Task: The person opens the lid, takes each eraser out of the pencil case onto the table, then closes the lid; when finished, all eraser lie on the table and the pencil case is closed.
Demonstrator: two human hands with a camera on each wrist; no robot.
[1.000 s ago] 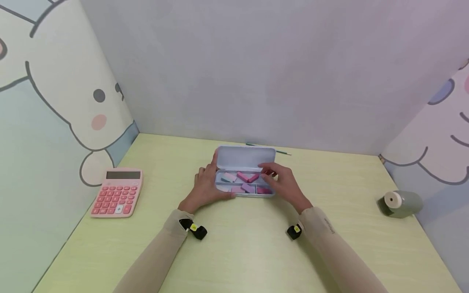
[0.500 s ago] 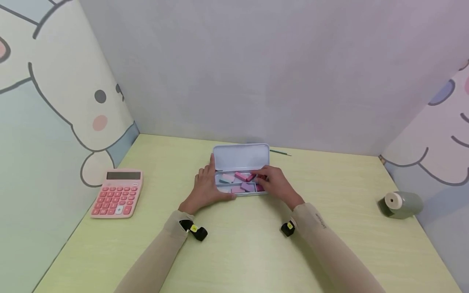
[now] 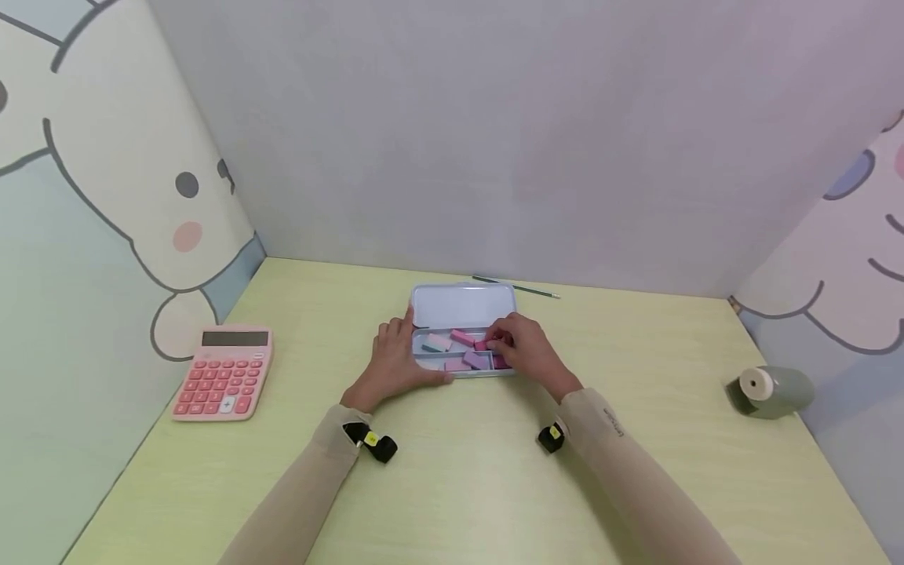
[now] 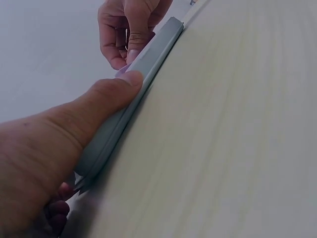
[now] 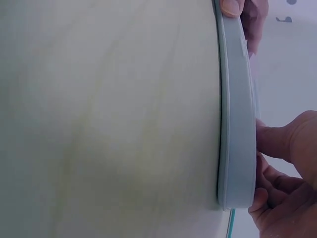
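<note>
A pale blue pencil case (image 3: pixel 452 375) stands with its lid (image 3: pixel 464 306) raised at the back. Several eraser-like blocks lie in its compartments: a pink-and-teal one (image 3: pixel 437 343), a pink one (image 3: pixel 462 337), a purple one (image 3: pixel 476 360). My left hand (image 3: pixel 395 361) grips the case's left end, thumb (image 4: pixel 126 82) along the front wall and fingers behind. My right hand (image 3: pixel 528 345) reaches into the right part of the case. Its thumb and fingers pinch a magenta block (image 3: pixel 482 345) in the rear compartment. In the right wrist view, the case's wall (image 5: pixel 240 124) hides that block.
A pink calculator (image 3: pixel 224 373) lies on the left of the table (image 3: pixel 452 486). Behind the case is a dark green pencil (image 3: pixel 533 291), close to the back wall. A grey-green rounded object (image 3: pixel 784 392) with a pale, holed front stands at the right edge.
The case has shifted slightly left, and its lid tipped up, then back down a little. My right hand has moved left and in to the magenta block, which lies flatter now.
</note>
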